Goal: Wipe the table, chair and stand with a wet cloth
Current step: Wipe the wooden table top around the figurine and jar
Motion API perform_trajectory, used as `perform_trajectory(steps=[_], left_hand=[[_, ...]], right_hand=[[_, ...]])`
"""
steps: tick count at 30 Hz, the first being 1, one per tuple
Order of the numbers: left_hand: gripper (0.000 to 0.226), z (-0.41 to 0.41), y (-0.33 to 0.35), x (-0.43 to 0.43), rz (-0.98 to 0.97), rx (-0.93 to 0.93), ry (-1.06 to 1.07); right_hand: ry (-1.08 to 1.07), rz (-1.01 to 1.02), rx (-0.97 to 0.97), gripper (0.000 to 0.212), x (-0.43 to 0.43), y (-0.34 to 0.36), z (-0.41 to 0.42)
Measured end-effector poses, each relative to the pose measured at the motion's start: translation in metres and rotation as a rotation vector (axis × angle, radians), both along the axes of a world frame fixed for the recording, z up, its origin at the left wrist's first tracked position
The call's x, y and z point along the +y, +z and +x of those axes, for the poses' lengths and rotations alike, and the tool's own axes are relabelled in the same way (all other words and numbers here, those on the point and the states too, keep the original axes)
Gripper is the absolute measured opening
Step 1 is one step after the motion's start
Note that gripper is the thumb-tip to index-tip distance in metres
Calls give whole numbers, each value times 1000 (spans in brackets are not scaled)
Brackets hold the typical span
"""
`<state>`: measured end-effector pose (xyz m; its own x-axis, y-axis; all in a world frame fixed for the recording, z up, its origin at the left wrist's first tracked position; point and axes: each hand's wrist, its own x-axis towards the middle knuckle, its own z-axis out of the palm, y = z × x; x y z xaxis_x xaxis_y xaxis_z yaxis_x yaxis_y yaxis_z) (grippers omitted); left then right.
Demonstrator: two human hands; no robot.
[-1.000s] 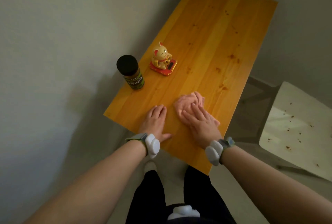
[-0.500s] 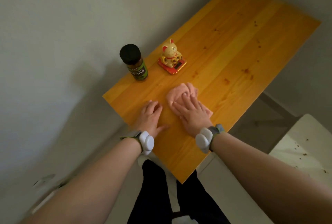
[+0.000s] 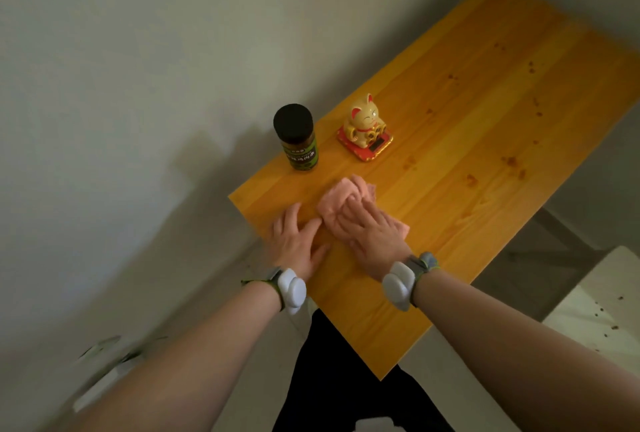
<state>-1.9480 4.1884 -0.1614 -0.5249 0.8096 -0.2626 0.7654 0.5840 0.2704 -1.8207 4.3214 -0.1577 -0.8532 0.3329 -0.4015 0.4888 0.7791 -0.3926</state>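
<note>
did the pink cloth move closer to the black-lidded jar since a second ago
Yes. The pink cloth under the right hand slid left toward the jar.

Wooden table point(image 3: 485, 161), cloth point(image 3: 341, 196), jar point(image 3: 297, 138), cat figurine point(image 3: 365, 125)

Dim, flat room light; soft shadows fall on the wall point(image 3: 214, 168) toward nine o'clock. Edges bend wide-angle; motion blur at seven o'clock.

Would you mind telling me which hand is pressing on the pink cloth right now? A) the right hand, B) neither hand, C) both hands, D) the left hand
A: the right hand lies flat on the pink cloth, while the left hand rests flat on the bare wooden table beside it.
</note>
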Motion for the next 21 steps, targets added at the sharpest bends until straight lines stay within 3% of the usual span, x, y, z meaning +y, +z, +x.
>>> perform_trajectory(steps=[3, 5, 7, 11, 17, 21], left_hand=[[59, -16, -1, 0, 41, -88, 32], [69, -27, 5, 11, 148, -168, 179], [79, -43, 12, 27, 243, -244, 351], [87, -64, 22, 69, 417, -419, 517], [53, -67, 29, 80, 577, -469, 565], [49, -70, 26, 49, 652, -432, 751]], right_hand=[[-239, 18, 63, 56, 14, -3, 16], [-435, 76, 85, 48, 16, -4, 28], [-466, 108, 103, 50, 8, -6, 24], [-416, 103, 83, 58, -1, -4, 15], [-241, 45, 44, 59, -3, 1, 9], [-55, 32, 0, 56, 10, 1, -15]])
